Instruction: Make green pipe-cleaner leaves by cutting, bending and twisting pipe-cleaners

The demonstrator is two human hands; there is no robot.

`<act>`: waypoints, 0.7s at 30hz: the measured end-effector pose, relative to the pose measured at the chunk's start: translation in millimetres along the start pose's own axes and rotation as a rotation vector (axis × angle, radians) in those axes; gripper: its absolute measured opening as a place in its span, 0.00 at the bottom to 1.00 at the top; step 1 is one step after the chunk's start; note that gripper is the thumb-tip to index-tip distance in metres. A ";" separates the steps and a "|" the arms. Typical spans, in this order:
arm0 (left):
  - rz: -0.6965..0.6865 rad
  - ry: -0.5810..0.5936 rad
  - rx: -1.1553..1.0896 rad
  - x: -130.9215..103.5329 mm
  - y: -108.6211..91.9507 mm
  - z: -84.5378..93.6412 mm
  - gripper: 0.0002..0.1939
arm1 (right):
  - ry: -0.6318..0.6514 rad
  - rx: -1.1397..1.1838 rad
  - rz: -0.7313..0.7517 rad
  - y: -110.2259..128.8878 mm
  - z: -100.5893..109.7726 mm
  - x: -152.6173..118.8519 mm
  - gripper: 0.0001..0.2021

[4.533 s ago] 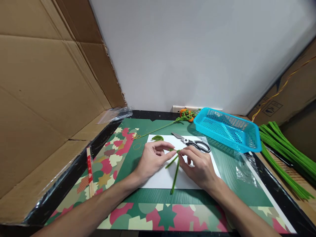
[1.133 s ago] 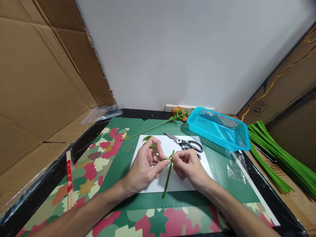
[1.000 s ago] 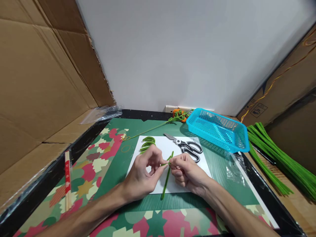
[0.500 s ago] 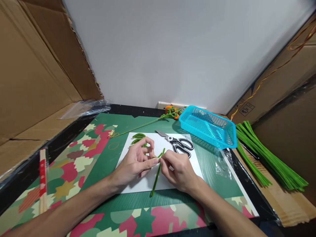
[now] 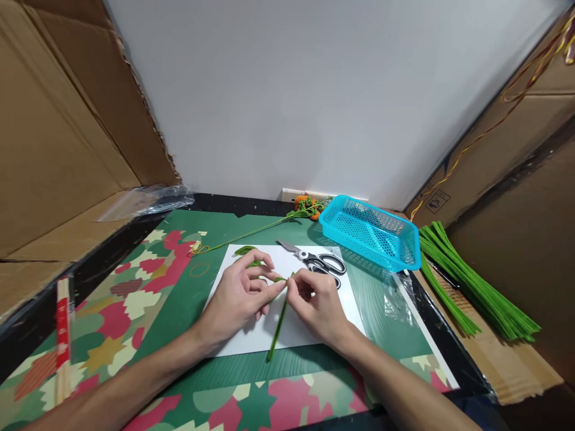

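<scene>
Between my two hands is a fuzzy green pipe cleaner (image 5: pixel 277 331), its long end hanging down and toward me over the white sheet (image 5: pixel 242 341). My left hand (image 5: pixel 245 290) pinches it between thumb and forefinger, with the other fingers loosely curled. From the other side my right hand (image 5: pixel 317 302) also pinches it, fingertips almost touching the left ones. The exact bend at the fingertips is partly hidden. Behind my left hand lie looped green pipe-cleaner leaves (image 5: pixel 244 250), partly covered. Scissors (image 5: pixel 309 257) with black and grey handles rest on the sheet beyond my right hand.
A blue perforated basket (image 5: pixel 371 233) stands at the back right. Beside it lies an orange flower (image 5: pixel 308 206) on a long green stem. Many green pipe cleaners (image 5: pixel 480 278) are bundled on cardboard at right. Wrapped chopsticks (image 5: pixel 63 335) lie at left, a rubber band (image 5: pixel 199 270) on the mat.
The view has shifted slightly, so the surroundings sit a little further left. My fingertips have drawn closer together, and the short upper end of the pipe cleaner shows less above them.
</scene>
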State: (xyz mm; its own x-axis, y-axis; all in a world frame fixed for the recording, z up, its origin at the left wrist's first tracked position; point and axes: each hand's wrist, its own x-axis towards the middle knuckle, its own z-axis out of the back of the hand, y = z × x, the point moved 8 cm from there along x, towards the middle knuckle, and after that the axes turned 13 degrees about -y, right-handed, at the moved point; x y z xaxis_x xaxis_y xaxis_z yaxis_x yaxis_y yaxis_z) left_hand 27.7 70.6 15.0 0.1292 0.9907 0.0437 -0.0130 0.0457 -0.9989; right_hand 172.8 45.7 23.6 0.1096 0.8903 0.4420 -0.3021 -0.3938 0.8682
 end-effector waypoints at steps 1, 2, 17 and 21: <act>0.011 0.009 0.005 0.5 1.4 -0.3 0.21 | -0.008 -0.031 0.052 3.4 3.0 0.3 0.12; 0.020 0.020 0.021 0.4 2.8 -1.1 0.21 | -0.015 -0.050 0.090 5.8 5.3 0.5 0.12; -0.063 0.010 0.192 -2.6 -5.4 2.3 0.13 | 0.103 -0.066 0.112 5.0 4.6 7.7 0.10; -0.038 0.017 0.200 -2.6 0.2 2.6 0.16 | 0.102 -0.114 0.139 6.4 6.2 8.1 0.10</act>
State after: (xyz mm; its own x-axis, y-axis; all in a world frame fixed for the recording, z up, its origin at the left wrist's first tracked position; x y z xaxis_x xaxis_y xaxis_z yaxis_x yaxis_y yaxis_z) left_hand 24.8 68.4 14.8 0.1498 0.9855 0.0791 -0.2043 0.1092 -0.9728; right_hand 177.6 49.0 34.1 -0.0356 0.8500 0.5256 -0.4138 -0.4912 0.7665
